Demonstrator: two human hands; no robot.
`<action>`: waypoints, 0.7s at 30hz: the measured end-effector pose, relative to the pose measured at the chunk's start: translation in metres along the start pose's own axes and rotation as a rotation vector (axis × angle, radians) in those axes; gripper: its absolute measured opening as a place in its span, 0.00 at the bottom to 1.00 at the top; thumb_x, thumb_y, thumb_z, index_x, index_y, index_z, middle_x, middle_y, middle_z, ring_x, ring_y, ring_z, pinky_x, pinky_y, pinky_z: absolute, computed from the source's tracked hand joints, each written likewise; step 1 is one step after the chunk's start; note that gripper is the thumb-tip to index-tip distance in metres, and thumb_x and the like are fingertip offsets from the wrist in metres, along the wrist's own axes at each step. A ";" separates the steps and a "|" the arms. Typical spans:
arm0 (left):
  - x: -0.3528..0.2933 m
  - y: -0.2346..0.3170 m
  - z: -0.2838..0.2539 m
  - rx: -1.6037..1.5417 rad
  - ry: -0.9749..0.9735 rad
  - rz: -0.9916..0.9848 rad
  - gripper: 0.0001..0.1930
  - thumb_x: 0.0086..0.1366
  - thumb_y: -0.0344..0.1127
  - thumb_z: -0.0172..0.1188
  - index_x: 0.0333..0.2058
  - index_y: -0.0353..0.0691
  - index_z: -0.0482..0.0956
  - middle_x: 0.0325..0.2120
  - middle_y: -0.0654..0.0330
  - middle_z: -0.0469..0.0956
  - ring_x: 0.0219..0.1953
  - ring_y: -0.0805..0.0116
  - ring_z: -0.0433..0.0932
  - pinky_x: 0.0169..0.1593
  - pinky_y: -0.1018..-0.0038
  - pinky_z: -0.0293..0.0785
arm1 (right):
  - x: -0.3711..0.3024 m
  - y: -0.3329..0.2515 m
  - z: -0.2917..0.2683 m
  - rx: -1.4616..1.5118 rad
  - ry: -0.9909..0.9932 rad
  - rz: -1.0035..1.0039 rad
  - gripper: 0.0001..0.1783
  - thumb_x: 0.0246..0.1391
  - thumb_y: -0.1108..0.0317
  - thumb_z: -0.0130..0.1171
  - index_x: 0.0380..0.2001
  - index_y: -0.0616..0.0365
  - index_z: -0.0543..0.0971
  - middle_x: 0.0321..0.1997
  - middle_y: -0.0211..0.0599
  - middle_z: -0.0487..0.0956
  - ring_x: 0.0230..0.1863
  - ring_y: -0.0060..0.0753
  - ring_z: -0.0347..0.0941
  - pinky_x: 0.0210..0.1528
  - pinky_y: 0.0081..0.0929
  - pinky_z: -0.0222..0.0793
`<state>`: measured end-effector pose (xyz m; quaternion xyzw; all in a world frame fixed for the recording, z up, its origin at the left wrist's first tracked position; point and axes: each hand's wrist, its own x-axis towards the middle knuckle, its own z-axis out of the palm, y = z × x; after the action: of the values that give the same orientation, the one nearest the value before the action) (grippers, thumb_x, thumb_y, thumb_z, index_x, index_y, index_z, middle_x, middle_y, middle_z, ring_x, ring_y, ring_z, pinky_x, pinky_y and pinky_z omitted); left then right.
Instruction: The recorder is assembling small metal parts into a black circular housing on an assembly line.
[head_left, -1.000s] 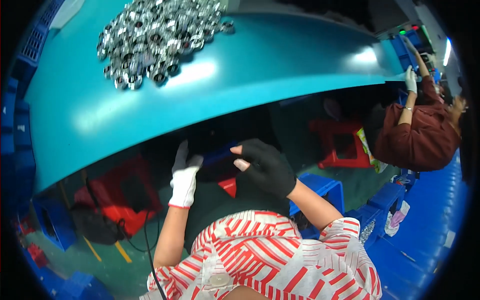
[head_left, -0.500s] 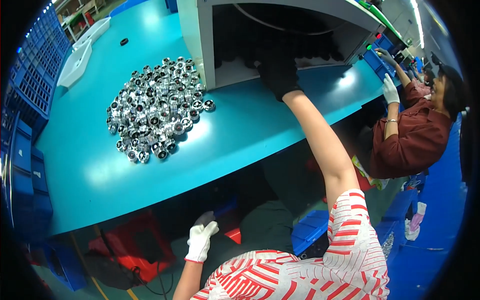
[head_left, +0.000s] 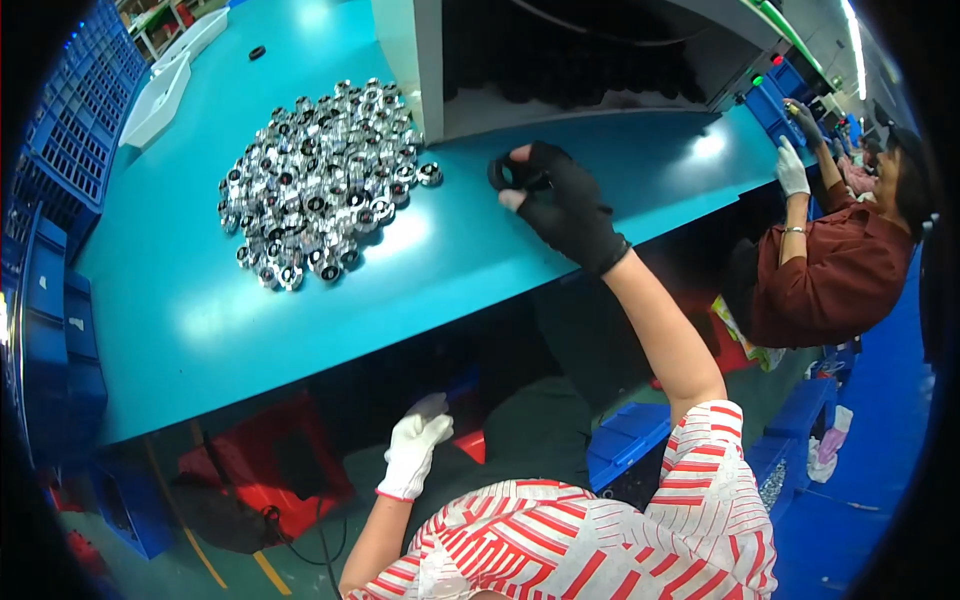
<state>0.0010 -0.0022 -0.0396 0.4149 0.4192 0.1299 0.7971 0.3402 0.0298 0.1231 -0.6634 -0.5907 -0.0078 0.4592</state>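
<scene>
My right hand (head_left: 568,205), in a black glove with bare fingertips, pinches a black ring (head_left: 500,174) between thumb and finger. It is just above the teal table, in front of the opening of a grey-white box (head_left: 431,75). Left of it lies a heap of shiny metal parts with dark centres (head_left: 315,185). Off the table's near edge, low in front of my body, my left hand (head_left: 415,452) wears a white glove. Its fingers look curled, with grey at the tips; whatever they may hold is too unclear to name.
Dark pieces (head_left: 590,75) fill the box. Another black ring (head_left: 257,53) lies at the far left of the table (head_left: 250,350), near white trays (head_left: 157,100). Blue crates (head_left: 85,120) line the left side. A co-worker (head_left: 840,260) in dark red works at the right.
My right hand has come out of the box toward me and now shows a black ring in its fingers. My left hand has shifted slightly right and stays low.
</scene>
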 end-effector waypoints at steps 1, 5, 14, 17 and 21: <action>0.000 0.002 0.003 -0.008 -0.015 0.030 0.26 0.60 0.33 0.61 0.55 0.29 0.65 0.40 0.54 0.77 0.38 0.70 0.77 0.44 0.74 0.76 | -0.012 -0.011 0.000 0.038 0.001 0.031 0.26 0.42 0.71 0.66 0.47 0.63 0.71 0.41 0.41 0.77 0.42 0.34 0.76 0.45 0.28 0.71; -0.011 0.016 0.012 -0.111 -0.047 0.078 0.28 0.59 0.37 0.62 0.55 0.30 0.65 0.46 0.51 0.74 0.43 0.68 0.76 0.46 0.72 0.75 | -0.052 -0.045 0.000 0.150 -0.130 0.009 0.24 0.40 0.73 0.65 0.44 0.60 0.72 0.41 0.42 0.74 0.39 0.38 0.74 0.42 0.29 0.71; -0.040 0.085 0.045 -0.424 -0.081 0.217 0.25 0.62 0.31 0.57 0.55 0.27 0.63 0.45 0.49 0.75 0.44 0.62 0.78 0.49 0.71 0.75 | -0.143 -0.096 0.044 0.418 -0.379 0.235 0.25 0.41 0.72 0.66 0.46 0.59 0.72 0.45 0.42 0.73 0.42 0.37 0.74 0.41 0.27 0.73; -0.040 0.077 0.039 -0.494 -0.121 0.178 0.24 0.60 0.25 0.58 0.54 0.27 0.64 0.44 0.50 0.75 0.45 0.64 0.78 0.47 0.74 0.78 | -0.155 -0.107 0.057 0.494 -0.406 0.291 0.26 0.42 0.72 0.66 0.47 0.59 0.71 0.46 0.40 0.73 0.43 0.34 0.74 0.42 0.26 0.73; -0.042 0.069 0.031 -0.517 -0.084 0.171 0.23 0.61 0.25 0.56 0.54 0.28 0.64 0.43 0.50 0.75 0.43 0.65 0.79 0.47 0.73 0.79 | -0.164 -0.107 0.071 0.590 -0.433 0.384 0.27 0.42 0.72 0.67 0.48 0.59 0.71 0.46 0.39 0.73 0.44 0.32 0.74 0.43 0.26 0.73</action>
<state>0.0088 0.0003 0.0461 0.2366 0.3021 0.2820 0.8794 0.1687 -0.0669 0.0553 -0.5876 -0.5161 0.3875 0.4882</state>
